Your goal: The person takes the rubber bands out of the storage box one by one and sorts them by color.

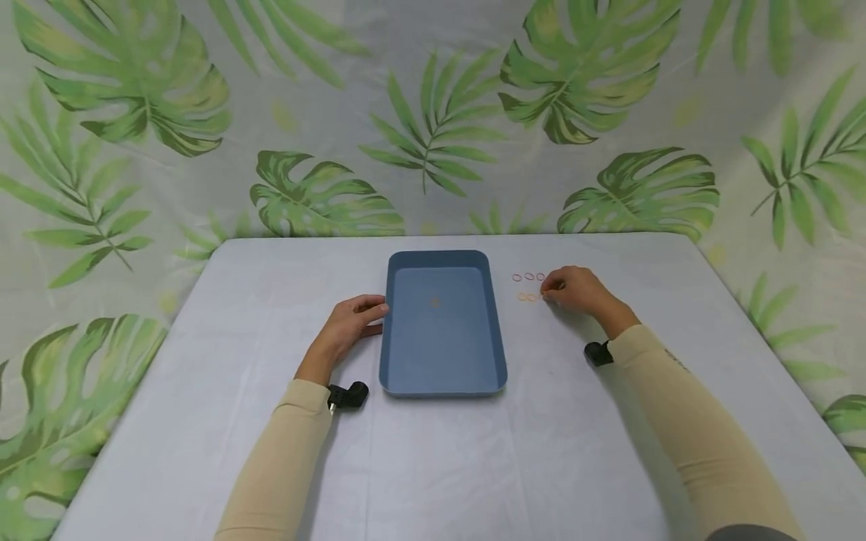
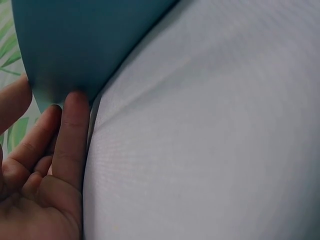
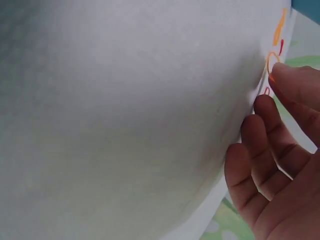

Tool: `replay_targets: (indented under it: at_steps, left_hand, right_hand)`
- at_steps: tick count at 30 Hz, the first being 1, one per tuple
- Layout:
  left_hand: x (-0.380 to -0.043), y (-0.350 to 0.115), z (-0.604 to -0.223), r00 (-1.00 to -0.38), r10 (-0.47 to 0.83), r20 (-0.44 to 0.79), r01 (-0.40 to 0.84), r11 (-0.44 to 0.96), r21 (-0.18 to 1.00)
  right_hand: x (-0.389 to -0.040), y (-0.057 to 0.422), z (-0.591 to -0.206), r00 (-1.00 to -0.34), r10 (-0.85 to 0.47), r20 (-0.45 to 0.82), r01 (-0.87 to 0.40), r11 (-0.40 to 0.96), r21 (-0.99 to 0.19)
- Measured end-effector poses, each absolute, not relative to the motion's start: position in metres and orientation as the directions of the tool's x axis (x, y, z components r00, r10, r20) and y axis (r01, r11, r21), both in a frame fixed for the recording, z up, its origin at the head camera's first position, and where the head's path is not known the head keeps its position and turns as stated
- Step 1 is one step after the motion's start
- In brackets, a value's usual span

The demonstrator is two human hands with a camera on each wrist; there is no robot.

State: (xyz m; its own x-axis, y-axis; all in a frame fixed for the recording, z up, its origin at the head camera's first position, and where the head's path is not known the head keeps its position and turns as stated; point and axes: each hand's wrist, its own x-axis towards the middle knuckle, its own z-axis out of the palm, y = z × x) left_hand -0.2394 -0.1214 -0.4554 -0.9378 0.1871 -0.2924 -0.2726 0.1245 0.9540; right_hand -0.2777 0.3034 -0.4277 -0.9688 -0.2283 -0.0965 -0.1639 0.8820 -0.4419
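Note:
My left hand [image 1: 352, 323] rests against the left side of a blue rectangular tray [image 1: 443, 387]. In the left wrist view its extended fingers touch the tray's outer wall [image 2: 65, 45], with the thumb close to the edge. My right hand [image 1: 575, 289] is low over the table, right of the tray. Its thumb and index finger pinch a thin orange elastic band [image 3: 269, 62], which stands up on edge. Beside it lie two more orange bands [image 1: 522, 297] and, behind them, a row of red bands [image 1: 517, 278]. A small orange band [image 1: 435, 303] lies inside the tray.
A white cloth covers the table [image 1: 440, 466]. Behind it hangs a leaf-patterned curtain [image 1: 460, 210]. Black wrist cameras [image 1: 349, 395] are worn on both arms, near the beige sleeves [image 1: 284, 451].

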Motion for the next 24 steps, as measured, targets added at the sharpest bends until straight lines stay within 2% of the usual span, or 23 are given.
replay_targets:
  at_steps: [11, 19, 24]
  left_hand:
    - [-0.239, -0.121, -0.453, -0.933, 0.191, -0.306, -0.285, 0.131, 0.949]
    - [-0.241, -0.120, -0.455, -0.933, 0.182, -0.311, -0.291, 0.129, 0.948]
    - [-0.240, -0.121, -0.455, -0.934, 0.189, -0.302, -0.282, 0.127, 0.951]
  right_hand:
    - [-0.273, 0.298, -0.415, -0.967, -0.253, 0.005, -0.231, 0.874, -0.428]
    - [-0.271, 0.269, -0.380, -0.905, -0.418, 0.081, -0.409, 0.800, -0.440]
    - [-0.273, 0.237, -0.360, -0.867, -0.493, 0.073, -0.471, 0.762, -0.445]
